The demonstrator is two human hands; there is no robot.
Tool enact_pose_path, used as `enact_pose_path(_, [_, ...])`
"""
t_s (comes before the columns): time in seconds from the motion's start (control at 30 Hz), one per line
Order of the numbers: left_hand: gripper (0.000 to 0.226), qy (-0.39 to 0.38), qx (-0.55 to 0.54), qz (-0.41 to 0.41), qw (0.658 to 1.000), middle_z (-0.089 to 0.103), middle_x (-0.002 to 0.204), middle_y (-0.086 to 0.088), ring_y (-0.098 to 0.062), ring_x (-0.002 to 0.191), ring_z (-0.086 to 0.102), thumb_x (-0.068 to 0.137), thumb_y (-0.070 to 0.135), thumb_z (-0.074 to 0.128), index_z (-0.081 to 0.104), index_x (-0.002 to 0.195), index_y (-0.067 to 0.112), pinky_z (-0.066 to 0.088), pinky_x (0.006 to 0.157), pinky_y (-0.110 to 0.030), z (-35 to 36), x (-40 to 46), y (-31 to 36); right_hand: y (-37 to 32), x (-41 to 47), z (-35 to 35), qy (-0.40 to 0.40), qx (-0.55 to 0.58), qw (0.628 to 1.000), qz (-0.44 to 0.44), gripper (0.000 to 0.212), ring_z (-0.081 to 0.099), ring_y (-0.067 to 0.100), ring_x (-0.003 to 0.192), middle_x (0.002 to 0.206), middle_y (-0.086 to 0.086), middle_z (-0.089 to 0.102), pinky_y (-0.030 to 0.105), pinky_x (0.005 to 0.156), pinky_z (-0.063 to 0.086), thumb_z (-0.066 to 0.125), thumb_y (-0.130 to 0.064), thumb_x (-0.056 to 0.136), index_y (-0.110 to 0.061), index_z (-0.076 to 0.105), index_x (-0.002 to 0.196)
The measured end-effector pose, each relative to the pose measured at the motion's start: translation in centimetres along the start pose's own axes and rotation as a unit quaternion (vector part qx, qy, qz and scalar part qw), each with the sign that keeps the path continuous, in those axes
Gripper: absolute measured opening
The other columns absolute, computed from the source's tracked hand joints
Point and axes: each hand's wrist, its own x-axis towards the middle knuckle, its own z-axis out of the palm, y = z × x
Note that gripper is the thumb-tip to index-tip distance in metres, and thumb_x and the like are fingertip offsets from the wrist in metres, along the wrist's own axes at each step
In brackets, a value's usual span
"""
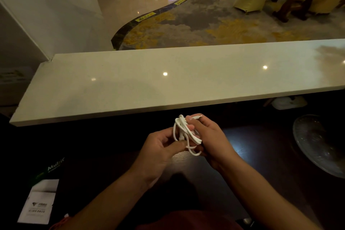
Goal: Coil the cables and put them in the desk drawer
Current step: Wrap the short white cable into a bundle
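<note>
Head-worn view, forward and downward

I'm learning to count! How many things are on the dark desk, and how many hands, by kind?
White cables: 1, the white cable, held in both hands
Glass dishes: 1, the glass dish
Printed papers: 1, the paper
Hands: 2, left hand and right hand
Total: 5

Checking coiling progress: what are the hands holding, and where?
Both grip the white cable: left hand pinches the bundle's lower loops, right hand holds its upper side.
</note>
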Motion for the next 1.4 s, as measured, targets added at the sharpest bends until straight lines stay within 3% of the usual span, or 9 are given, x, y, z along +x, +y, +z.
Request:
enact_pose_path(0.17, [0.031, -0.021, 0.114, 0.047, 0.992, 0.072, 0.115, 0.007, -0.004, 0.112, 0.066, 0.093, 0.009, 0.061, 0.072, 0.120, 0.020, 0.048, 0.091, -0.012, -0.5, -0.3, 0.3, 0.1, 0.1, 0.0, 0.015, 0.000, 1.000, -0.003, 0.018, 0.053, 0.015, 0.053, 0.067, 0.004, 0.061, 0.024, 0.049, 0.036, 0.063, -0.030, 0.097, -0.020, 0.070, 0.084])
enact_pose_path(0.23, [0.031, -0.023, 0.150, 0.045, 0.987, 0.066, 0.100, 0.006, -0.002, 0.095, 0.065, 0.087, 0.015, 0.058, 0.076, 0.112, 0.021, 0.048, 0.083, -0.015, -0.9, -0.1, 0.3, 0.2, 0.2, 0.0, 0.030, -0.012, 0.999, -0.023, 0.018, 0.052, 0.023, 0.059, 0.070, 0.007, 0.062, 0.027, 0.051, 0.036, 0.064, -0.030, 0.097, -0.021, 0.071, 0.083])
enact_pose_path(0.33, [0.032, -0.027, 0.106, 0.008, 0.994, 0.065, 0.094, -0.022, -0.018, 0.078, 0.057, 0.081, 0.014, 0.055, 0.071, 0.101, -0.007, 0.047, 0.071, -0.027, -1.8, 0.3, -0.1, 0.1, 0.3, -0.2, 0.035, -0.023, 0.998, -0.041, 0.017, 0.048, 0.028, 0.067, 0.076, 0.016, 0.059, 0.028, 0.053, 0.035, 0.064, -0.028, 0.098, -0.018, 0.071, 0.086])
enact_pose_path(0.43, [0.030, -0.032, 0.034, -0.024, 0.999, 0.071, 0.105, -0.027, -0.037, 0.099, 0.066, 0.076, 0.006, 0.057, 0.075, 0.099, -0.002, 0.053, 0.089, -0.040, -2.0, 0.2, -0.3, 0.1, 0.3, -0.1, 0.030, -0.027, 0.999, -0.034, 0.017, 0.054, 0.026, 0.064, 0.074, 0.012, 0.063, 0.029, 0.054, 0.039, 0.063, -0.026, 0.098, -0.015, 0.070, 0.087])
enact_pose_path(0.53, [0.038, -0.055, -0.025, -0.033, 0.998, 0.074, 0.110, -0.018, -0.031, 0.111, 0.069, 0.075, -0.002, 0.059, 0.077, 0.107, 0.007, 0.052, 0.099, -0.037, -1.5, 0.1, -0.3, 0.4, 0.3, 0.3, 0.026, -0.030, 0.999, -0.030, 0.018, 0.052, 0.027, 0.065, 0.072, 0.010, 0.063, 0.029, 0.054, 0.038, 0.063, -0.025, 0.098, -0.016, 0.070, 0.084])
enact_pose_path(0.77, [0.040, -0.072, -0.179, -0.067, 0.979, 0.071, 0.099, -0.010, -0.016, 0.091, 0.067, 0.079, -0.009, 0.065, 0.071, 0.114, 0.007, 0.054, 0.074, -0.028, -0.9, -0.3, -1.3, 0.2, 0.4, 0.4, 0.017, -0.023, 0.999, -0.046, 0.017, 0.062, 0.012, 0.059, 0.072, 0.006, 0.067, 0.024, 0.050, 0.046, 0.062, -0.021, 0.099, -0.009, 0.069, 0.089])
enact_pose_path(0.9, [0.044, -0.071, -0.156, -0.064, 0.983, 0.070, 0.100, -0.008, -0.016, 0.091, 0.067, 0.082, -0.005, 0.068, 0.062, 0.125, 0.003, 0.054, 0.075, -0.028, -0.6, -0.4, -1.3, 0.5, 0.5, 0.3, 0.021, -0.031, 0.999, -0.040, 0.018, 0.060, 0.017, 0.061, 0.071, 0.006, 0.066, 0.028, 0.053, 0.047, 0.063, -0.023, 0.099, -0.013, 0.069, 0.085])
enact_pose_path(1.0, [0.042, -0.076, -0.115, -0.051, 0.989, 0.069, 0.108, -0.013, -0.021, 0.099, 0.066, 0.084, -0.004, 0.068, 0.064, 0.125, 0.004, 0.054, 0.083, -0.031, -0.6, -0.4, -1.3, 0.7, 0.3, 0.3, 0.017, -0.034, 0.999, -0.028, 0.019, 0.060, 0.015, 0.058, 0.067, 0.003, 0.065, 0.027, 0.051, 0.046, 0.062, -0.024, 0.099, -0.015, 0.069, 0.084])
enact_pose_path(1.4, [0.040, -0.035, -0.119, -0.044, 0.991, 0.073, 0.097, -0.005, -0.016, 0.094, 0.069, 0.078, -0.008, 0.068, 0.066, 0.116, 0.007, 0.057, 0.082, -0.032, -0.4, -0.4, -1.6, 0.4, 0.5, 0.5, 0.008, 0.000, 0.999, -0.045, 0.017, 0.066, 0.014, 0.063, 0.075, 0.007, 0.069, 0.025, 0.056, 0.053, 0.061, -0.019, 0.099, -0.004, 0.067, 0.094])
